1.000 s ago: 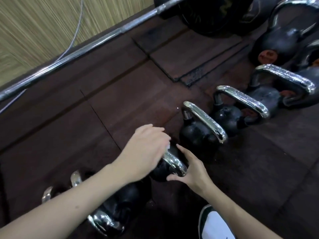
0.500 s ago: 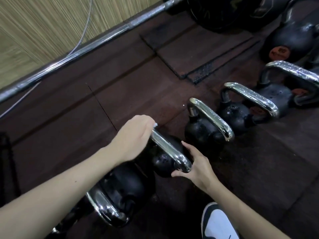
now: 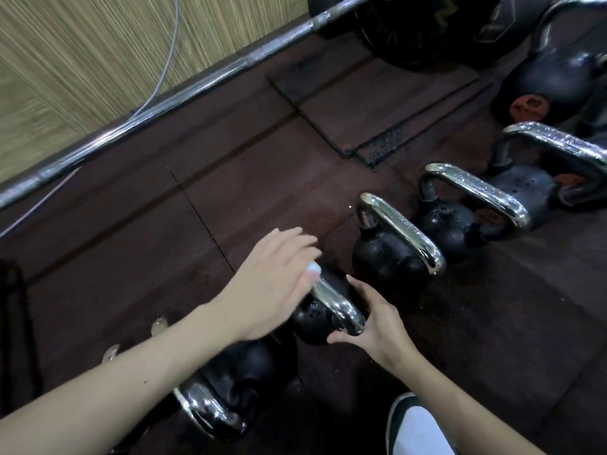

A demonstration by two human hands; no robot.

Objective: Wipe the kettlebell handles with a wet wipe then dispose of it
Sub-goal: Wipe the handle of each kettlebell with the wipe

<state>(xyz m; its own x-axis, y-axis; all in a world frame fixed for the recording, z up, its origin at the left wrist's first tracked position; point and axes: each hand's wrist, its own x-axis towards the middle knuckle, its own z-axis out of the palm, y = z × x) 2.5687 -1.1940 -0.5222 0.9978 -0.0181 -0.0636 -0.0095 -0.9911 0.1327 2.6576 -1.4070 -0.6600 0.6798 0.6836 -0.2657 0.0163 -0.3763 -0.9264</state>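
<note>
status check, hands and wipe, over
Left hand presses wet wipe on kettlebell handle, grip blurred. Right hand grips the kettlebell handle's near end. Nothing on the bare stretch between.

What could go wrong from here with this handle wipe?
1. The right hand grips the near end of the kettlebell handle, so that part may go unwiped.
2. The left hand is blurred, with little of the wet wipe showing; it could slip out.
3. The neighbouring kettlebell stands close; fingers might get knocked against it.

At least six kettlebells [image 3: 387, 257], one barbell [image 3: 203, 83], two hands [image 3: 272, 290] [image 3: 377, 326], one wipe [image 3: 313, 268], one shoe [image 3: 417, 428].
</note>
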